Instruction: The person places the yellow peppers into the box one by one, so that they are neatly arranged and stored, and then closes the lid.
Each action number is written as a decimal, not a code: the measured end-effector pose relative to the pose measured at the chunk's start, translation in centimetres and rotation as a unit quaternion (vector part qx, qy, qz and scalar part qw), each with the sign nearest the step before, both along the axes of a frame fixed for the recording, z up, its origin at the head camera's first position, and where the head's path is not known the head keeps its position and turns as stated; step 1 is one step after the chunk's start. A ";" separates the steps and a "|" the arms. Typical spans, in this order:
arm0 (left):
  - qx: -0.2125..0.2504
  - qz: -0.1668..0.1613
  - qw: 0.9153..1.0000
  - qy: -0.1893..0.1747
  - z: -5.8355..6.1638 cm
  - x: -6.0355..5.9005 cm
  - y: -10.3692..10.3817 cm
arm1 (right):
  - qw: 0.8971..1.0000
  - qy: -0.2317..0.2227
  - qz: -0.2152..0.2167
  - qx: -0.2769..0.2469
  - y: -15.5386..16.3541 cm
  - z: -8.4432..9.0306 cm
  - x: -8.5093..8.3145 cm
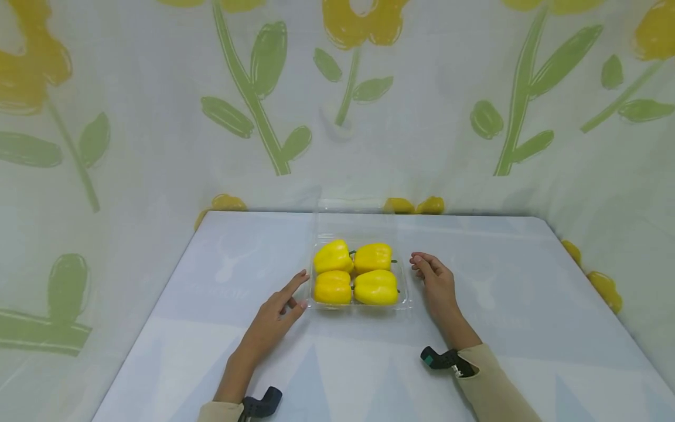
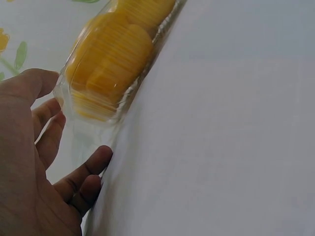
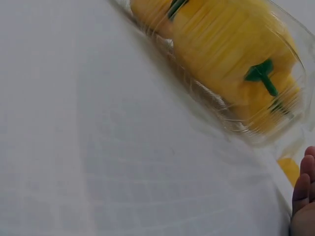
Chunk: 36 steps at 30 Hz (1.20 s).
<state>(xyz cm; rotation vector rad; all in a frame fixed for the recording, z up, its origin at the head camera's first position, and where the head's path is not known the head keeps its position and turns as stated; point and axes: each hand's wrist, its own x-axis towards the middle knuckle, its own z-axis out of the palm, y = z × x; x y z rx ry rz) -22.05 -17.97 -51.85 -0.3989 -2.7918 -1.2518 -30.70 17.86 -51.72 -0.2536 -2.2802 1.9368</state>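
In the left wrist view the left hand is running off the frame at seven o'clock, so only part of the palm and some fingers are showing, and the clear plastic tray is leaving the top edge at twelve o'clock. The yellow peppers inside are smearing into one blurred mass. In the right wrist view the right hand is showing only fingertips at four o'clock. In the head view the tray's open lid is barely making itself out.
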 end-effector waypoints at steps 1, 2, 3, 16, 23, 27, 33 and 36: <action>0.001 0.000 1.000 0.000 0.0 0.0 0.0 | 1.000 0.002 0.001 -0.007 0.0 -0.2 -0.3; 0.002 0.000 1.000 -0.001 0.0 0.0 0.1 | 1.000 0.003 0.003 -0.010 0.0 -0.3 -0.5; 0.002 0.001 1.000 -0.001 0.0 0.0 0.1 | 1.000 0.003 0.007 -0.009 0.0 -0.4 -0.8; 0.000 -0.001 1.000 0.009 -0.2 0.1 0.1 | 0.999 -0.010 0.041 -0.023 -0.6 -0.6 -3.6; -0.006 0.001 1.000 0.012 0.1 -0.1 0.0 | 0.999 -0.007 0.045 -0.024 -1.0 -0.4 -5.5; -0.006 0.003 1.000 0.012 0.0 0.0 -0.2 | 0.998 -0.004 0.048 -0.028 -1.2 -0.3 -6.2; 0.003 -0.002 1.000 0.012 -0.3 0.4 -0.1 | 0.997 0.006 0.055 -0.051 -1.1 -0.5 -6.8; 0.001 -0.003 1.000 0.010 -0.2 0.5 0.0 | 0.997 0.012 0.057 -0.048 -0.9 -0.6 -7.0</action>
